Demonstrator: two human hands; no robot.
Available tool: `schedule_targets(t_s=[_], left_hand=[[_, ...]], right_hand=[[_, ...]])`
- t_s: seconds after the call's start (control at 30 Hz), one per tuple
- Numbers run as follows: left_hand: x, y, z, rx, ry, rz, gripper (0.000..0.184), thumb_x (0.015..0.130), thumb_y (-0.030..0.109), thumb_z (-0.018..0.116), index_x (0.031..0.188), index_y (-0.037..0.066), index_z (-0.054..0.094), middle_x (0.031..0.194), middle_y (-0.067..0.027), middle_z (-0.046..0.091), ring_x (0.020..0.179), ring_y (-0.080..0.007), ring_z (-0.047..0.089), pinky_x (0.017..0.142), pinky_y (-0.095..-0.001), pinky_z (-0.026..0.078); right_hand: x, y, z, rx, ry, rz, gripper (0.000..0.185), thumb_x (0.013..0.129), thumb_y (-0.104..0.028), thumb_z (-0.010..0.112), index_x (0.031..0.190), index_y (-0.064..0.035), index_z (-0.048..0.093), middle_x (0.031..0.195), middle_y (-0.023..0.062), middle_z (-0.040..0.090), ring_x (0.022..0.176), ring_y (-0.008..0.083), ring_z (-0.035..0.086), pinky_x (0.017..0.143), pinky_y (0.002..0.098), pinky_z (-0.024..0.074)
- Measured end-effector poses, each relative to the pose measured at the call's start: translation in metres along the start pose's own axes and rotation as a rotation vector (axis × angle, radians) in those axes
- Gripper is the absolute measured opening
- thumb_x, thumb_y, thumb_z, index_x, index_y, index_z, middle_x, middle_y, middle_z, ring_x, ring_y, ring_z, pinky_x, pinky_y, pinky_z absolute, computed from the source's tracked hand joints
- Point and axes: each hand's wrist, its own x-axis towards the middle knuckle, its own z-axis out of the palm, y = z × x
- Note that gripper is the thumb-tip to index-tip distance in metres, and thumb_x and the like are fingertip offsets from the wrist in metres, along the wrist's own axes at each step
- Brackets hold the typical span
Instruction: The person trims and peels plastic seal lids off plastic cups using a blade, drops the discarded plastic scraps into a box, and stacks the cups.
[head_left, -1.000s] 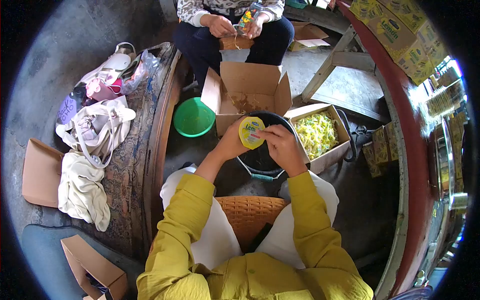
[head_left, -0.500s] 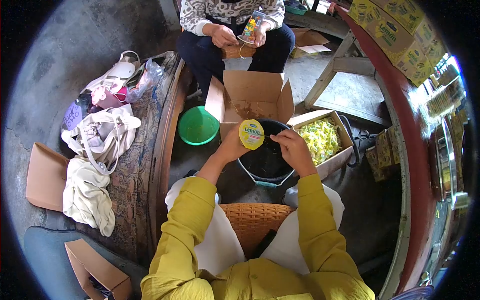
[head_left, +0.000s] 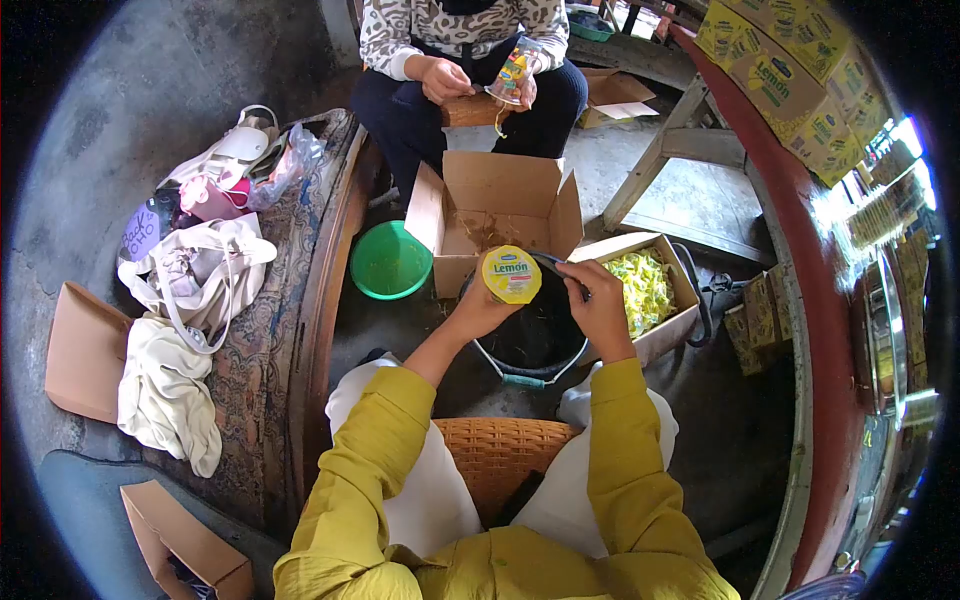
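My left hand (head_left: 480,308) is wrapped round a cup whose yellow lid (head_left: 511,275), printed "Lemon", faces up at me. The cup is over the black bucket (head_left: 530,345). Just right of it, my right hand (head_left: 598,300) has its thumb and fingers pinched together near the bucket's rim. A small dark thing shows at those fingers, too small to name. Inside the bucket it is dark, and its contents are hard to make out.
Beyond the bucket stands an open cardboard box (head_left: 505,185); a box of yellow-green wrappers (head_left: 645,290) is at right. A green basin (head_left: 391,260) sits left. Opposite, another person's hands (head_left: 445,82) handle a clear printed cup (head_left: 512,75). Bags (head_left: 205,270) lie on the bench.
The lidded cup has shifted slightly right, and my right hand has moved a little right and down, away from the lid. The other person's cup has tilted slightly.
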Motion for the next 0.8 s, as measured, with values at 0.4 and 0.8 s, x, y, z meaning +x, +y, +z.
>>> schedule_targets(t_s=[0.4, 0.8], left_hand=[[0.002, 0.025, 0.010, 0.143, 0.214, 0.067, 0.071, 0.056, 0.009, 0.080, 0.108, 0.004, 0.034, 0.102, -0.0134, 0.053, 0.095, -0.0210, 0.055, 0.080, -0.0300, 0.045], [0.002, 0.013, 0.007, 0.213, 0.193, 0.136, 0.069, 0.056, 0.007, 0.078, 0.110, 0.004, 0.034, 0.100, -0.0134, 0.052, 0.094, -0.0253, 0.054, 0.079, -0.0330, 0.044]], right_hand=[[0.006, -0.041, -0.005, 0.145, -0.089, 0.085, 0.025, 0.068, 0.005, 0.060, 0.092, -0.0011, 0.063, 0.076, 0.0097, 0.059, 0.058, 0.0163, 0.057, 0.052, 0.0244, 0.0450], [0.006, -0.059, 0.004, 0.057, -0.118, 0.013, 0.024, 0.068, 0.004, 0.055, 0.091, -0.0002, 0.063, 0.080, 0.0156, 0.058, 0.066, 0.0311, 0.058, 0.061, 0.0355, 0.0476]])
